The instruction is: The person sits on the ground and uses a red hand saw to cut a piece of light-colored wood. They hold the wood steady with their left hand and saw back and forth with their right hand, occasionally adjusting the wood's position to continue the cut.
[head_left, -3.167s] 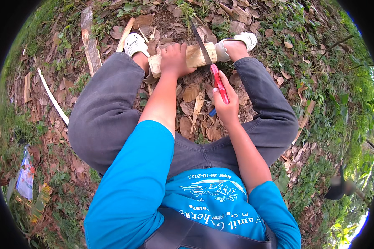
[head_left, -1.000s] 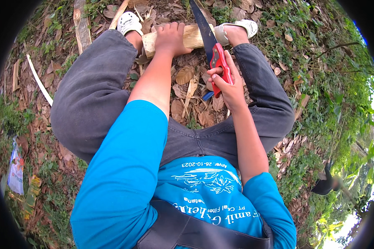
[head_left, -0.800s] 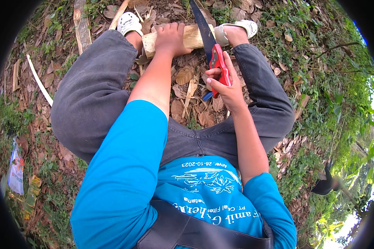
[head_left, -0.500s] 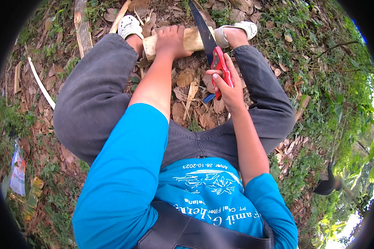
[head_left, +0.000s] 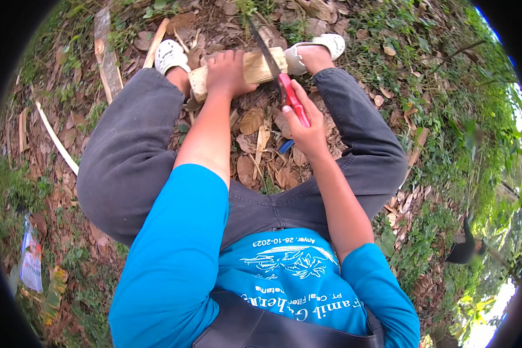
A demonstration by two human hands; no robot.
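A short, pale block of wood (head_left: 260,68) lies crosswise between my feet, its right end near my right foot. My left hand (head_left: 227,74) wraps over the block's left part and presses on it. In my right hand (head_left: 308,127) is a hand saw with a red handle (head_left: 291,98), the fingers closed around the grip. Its dark blade (head_left: 263,45) points up and away to the left and crosses the block near the right end, seen almost edge-on. Whether the teeth are in a cut is too small to tell.
White clogs (head_left: 171,56) are on my feet at either side. Behind the left foot lie a long plank (head_left: 106,55) and a thin wood strip (head_left: 158,42). A small blue object (head_left: 285,146) rests among dry leaves and wood splinters. A plastic bag (head_left: 31,261) lies far left.
The saw has turned from showing its broad side to nearly edge-on, and its handle has shifted slightly left. My left hand still grips the block. The whole view has shifted a little.
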